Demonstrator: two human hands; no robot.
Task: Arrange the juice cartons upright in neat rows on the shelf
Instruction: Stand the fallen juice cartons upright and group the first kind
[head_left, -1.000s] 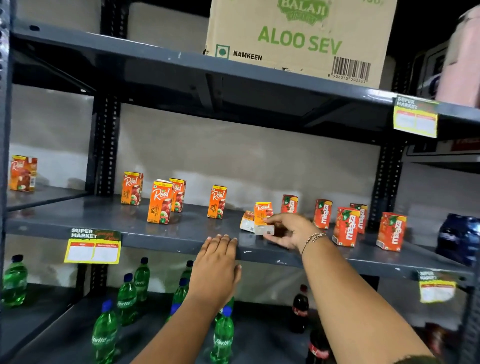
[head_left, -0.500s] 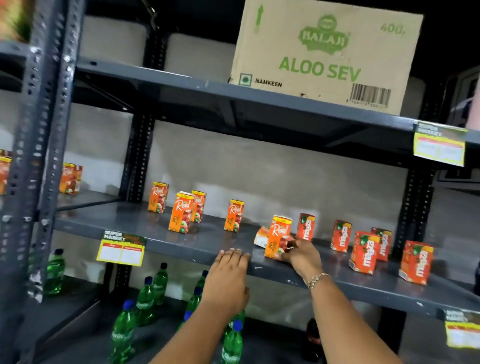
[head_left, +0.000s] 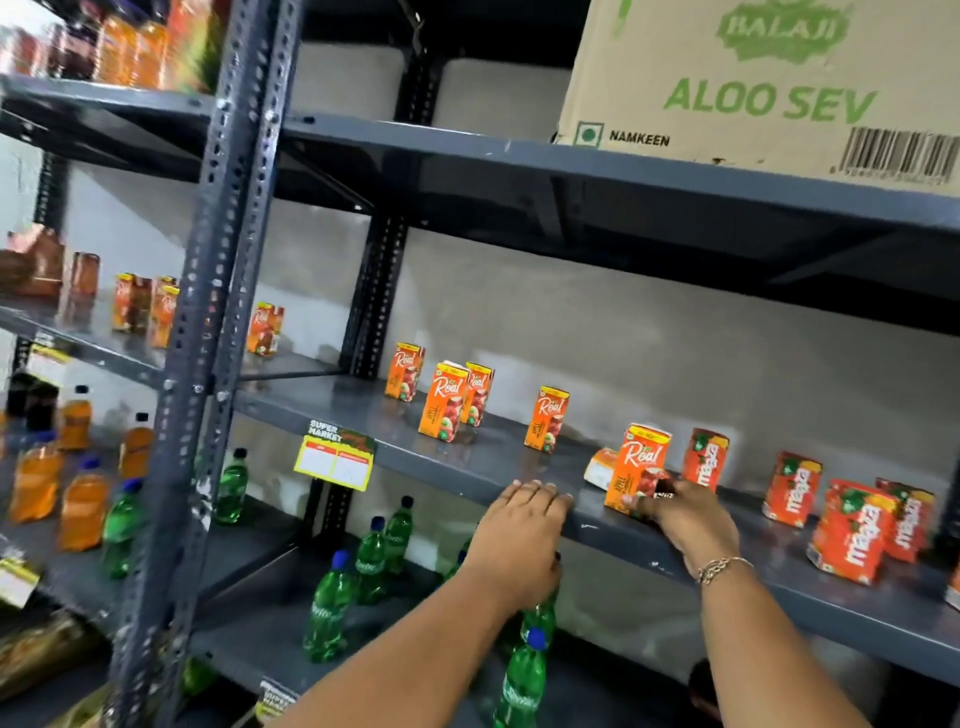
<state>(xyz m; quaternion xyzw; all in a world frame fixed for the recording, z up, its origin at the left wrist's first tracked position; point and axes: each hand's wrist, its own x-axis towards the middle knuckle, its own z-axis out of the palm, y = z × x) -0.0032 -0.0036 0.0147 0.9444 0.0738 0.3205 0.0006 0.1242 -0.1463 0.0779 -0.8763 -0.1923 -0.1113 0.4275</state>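
My right hand (head_left: 683, 519) grips the base of an orange Real juice carton (head_left: 638, 462) that stands upright near the front of the grey shelf (head_left: 467, 470). Behind it a pale carton (head_left: 601, 467) lies on its side. My left hand (head_left: 522, 535) rests flat on the shelf's front edge, fingers together, holding nothing. Other orange Real cartons stand upright to the left: a single carton (head_left: 546, 418), a front carton (head_left: 445, 401) and a far carton (head_left: 404, 371). Red Maaza cartons (head_left: 792, 488) stand scattered to the right.
A large Aloo Sev cardboard box (head_left: 763, 88) sits on the shelf above. Green Sprite bottles (head_left: 371, 566) stand on the shelf below. A perforated steel upright (head_left: 208, 364) divides off a left bay with more cartons and orange bottles. A yellow price tag (head_left: 335, 460) hangs from the shelf edge.
My right hand has turned the Real carton from tilted to upright and set it on the shelf. The camera has swung left and closer. My left hand stays on the edge.
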